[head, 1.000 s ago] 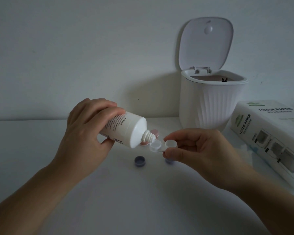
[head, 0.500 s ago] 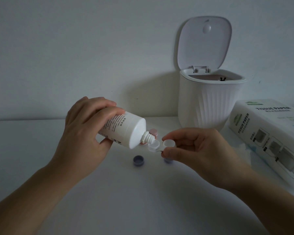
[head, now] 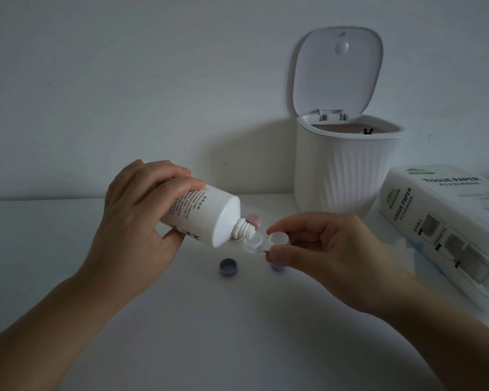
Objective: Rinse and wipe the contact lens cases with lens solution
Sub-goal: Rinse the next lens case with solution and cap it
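Lens case (head: 266, 242), pinched in the right hand (head: 325, 249), sits under the solution bottle (head: 203, 218) gripped by left fingers (head: 164, 182): rinsing; next, squeeze gently.

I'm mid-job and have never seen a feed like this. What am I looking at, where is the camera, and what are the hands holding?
There is no machine here: a person works with bare hands, filmed by a camera on their head that looks down at a white table. The left hand grips a tilted solution bottle, its nozzle over a clear lens case pinched by the right hand. On the table lie a purple cap, another partly hidden, and a pink case behind the bottle. An open white bin and a tissue pack sit to the right.
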